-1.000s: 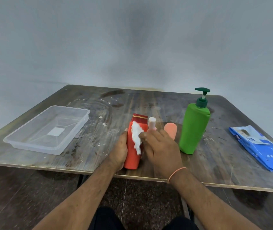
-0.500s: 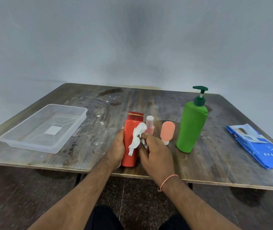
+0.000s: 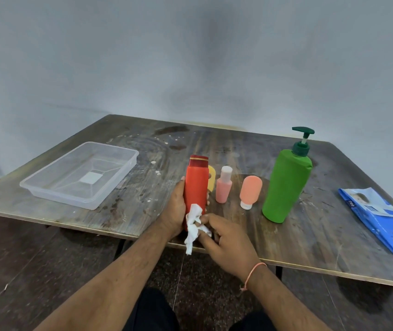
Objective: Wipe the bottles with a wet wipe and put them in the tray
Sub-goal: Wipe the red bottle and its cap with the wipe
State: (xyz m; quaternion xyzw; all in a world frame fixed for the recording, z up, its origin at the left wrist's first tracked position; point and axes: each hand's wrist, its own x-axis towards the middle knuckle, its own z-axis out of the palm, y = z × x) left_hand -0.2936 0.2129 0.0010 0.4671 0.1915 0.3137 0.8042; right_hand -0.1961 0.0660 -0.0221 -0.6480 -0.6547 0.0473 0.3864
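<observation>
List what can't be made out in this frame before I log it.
- Yellow item, head view: mostly hidden behind the red bottle; type unclear.
- Red bottle's base: covered by the left hand and wet wipe.
- Blue wipes pack: print too small; its corner is cut off by the right edge.

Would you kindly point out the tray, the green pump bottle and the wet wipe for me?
tray (image 3: 47,196): head view, near-left rim.
green pump bottle (image 3: 284,187): head view, middle of the body.
wet wipe (image 3: 193,217): head view, bunched upper part against the red bottle.
</observation>
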